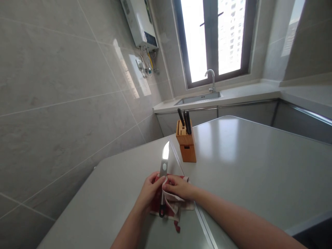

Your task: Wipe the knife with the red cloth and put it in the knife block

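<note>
A kitchen knife (164,160) with a shiny blade points away from me over the grey counter (246,166); its dark handle end shows near my wrists. My left hand (148,192) grips the knife at the base of the blade. My right hand (178,186) pinches a red and white cloth (173,205) against the blade. The cloth lies bunched under both hands on the counter.
A wooden knife block (186,143) with three black-handled knives stands just beyond the blade tip. Further back are a sink (198,98) with a curved tap (211,79) under a window. A tiled wall runs along the left, with a water heater (140,22) mounted high.
</note>
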{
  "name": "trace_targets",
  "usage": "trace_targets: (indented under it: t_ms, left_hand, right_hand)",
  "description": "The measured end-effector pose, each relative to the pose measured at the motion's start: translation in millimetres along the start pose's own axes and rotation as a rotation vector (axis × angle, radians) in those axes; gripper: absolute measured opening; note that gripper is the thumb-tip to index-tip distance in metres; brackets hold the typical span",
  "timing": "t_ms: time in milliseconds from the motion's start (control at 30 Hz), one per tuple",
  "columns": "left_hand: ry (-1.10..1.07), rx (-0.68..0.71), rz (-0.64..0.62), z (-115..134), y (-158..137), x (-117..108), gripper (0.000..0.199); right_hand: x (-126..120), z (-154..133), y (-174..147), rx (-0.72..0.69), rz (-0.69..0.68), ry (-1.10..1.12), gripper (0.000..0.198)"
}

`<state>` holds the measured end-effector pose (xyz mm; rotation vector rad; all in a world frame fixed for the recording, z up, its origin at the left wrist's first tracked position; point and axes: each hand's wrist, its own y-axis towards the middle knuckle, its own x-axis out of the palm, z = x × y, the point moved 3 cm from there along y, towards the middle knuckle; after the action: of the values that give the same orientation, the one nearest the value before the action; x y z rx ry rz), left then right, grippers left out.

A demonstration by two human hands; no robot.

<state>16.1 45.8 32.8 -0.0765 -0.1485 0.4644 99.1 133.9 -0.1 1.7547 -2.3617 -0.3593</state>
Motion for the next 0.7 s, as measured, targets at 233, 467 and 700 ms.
trace_targets:
  t_ms: [233,467,700]
  left_hand:
    - [-0.034,0.257,0.279,30.5,-0.7,-2.3,0.031]
    - [0.446,0.462,0.267,93.4,-12.6,0.8,0.027]
    - [1.330,0.456,0.045,183.9,1.7,16.6,0.027]
  right_hand:
    - [5.1,-5.0,-5.5,0.047,-0.084,-0.058,0.032]
    - [2.6,-0.5,-3.6,0.099,-0.059,0.043,0.034]
    - [-2.1,7.3,-2.1,0.134,-0.048,-0.078,0.030]
